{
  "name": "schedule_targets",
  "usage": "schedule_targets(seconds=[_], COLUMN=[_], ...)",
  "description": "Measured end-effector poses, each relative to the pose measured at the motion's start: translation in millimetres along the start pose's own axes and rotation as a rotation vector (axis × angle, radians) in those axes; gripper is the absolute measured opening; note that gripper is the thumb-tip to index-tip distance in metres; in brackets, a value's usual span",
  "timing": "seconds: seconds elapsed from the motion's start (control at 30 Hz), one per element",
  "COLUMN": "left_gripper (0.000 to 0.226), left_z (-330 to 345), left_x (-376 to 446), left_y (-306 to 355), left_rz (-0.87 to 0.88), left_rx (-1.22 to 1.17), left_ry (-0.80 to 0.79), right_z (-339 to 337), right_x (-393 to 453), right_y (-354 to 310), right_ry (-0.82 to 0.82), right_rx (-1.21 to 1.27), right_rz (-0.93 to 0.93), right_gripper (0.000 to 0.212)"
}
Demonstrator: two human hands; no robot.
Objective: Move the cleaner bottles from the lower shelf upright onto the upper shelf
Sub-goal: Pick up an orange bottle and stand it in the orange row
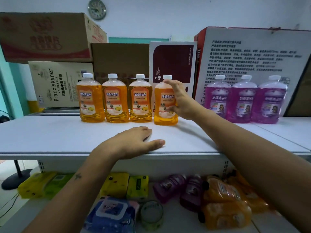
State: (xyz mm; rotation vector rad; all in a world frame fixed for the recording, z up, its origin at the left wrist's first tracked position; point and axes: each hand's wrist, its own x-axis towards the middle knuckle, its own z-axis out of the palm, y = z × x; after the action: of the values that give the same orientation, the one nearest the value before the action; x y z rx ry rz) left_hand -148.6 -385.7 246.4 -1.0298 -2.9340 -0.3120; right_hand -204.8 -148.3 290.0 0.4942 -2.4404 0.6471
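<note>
Four orange cleaner bottles stand upright in a row on the white upper shelf (50,138). My right hand (180,100) lies against the right side of the fourth orange bottle (164,105), with thumb low on the label and straight fingers near its shoulder. Three purple cleaner bottles (244,101) stand upright further right on the same shelf. My left hand (136,142) rests flat on the shelf's front edge. On the lower shelf, purple bottles (178,187) and orange bottles (225,199) lie on their sides at the right.
Cardboard boxes (60,83) line the back of the upper shelf behind the bottles. The lower shelf also holds yellow-green tissue packs (124,184), a blue wet-wipes pack (111,214) and a tape roll (151,214). A stand base (15,179) is on the floor at left.
</note>
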Motion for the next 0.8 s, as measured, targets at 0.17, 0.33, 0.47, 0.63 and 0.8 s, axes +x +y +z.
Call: schedule_targets(seconds=[0.17,0.33,0.47,0.63,0.8], left_gripper=[0.103,0.098,0.102,0.095,0.084], left_z=[-0.3,0.7,0.4,3.2,5.5], left_x=[0.4,-0.2,0.9,0.7,-10.4], left_y=[1.2,-2.8,-5.0,-12.2,-10.2], left_rz=[0.002,0.001,0.006,0.046,0.049], left_rx=[-0.009,-0.018,-0.027,-0.130,-0.448], left_ry=[0.017,0.006,-0.017,0.005,0.321], right_z=[2.9,4.6,-0.9,-31.1,-72.2], right_x=[8.2,6.4,1.8,-35.7,-120.3], right_y=[5.2,5.3,-2.2,-18.6,-31.5], right_ry=[-0.013,0.007,0.007,0.099,0.127], right_rx=[0.008,0.002,-0.065,-0.050,0.094], right_rz=[-0.004,0.010,0.065,0.086,0.106], right_gripper=[0.099,0.101,0.112,0.095,0.079])
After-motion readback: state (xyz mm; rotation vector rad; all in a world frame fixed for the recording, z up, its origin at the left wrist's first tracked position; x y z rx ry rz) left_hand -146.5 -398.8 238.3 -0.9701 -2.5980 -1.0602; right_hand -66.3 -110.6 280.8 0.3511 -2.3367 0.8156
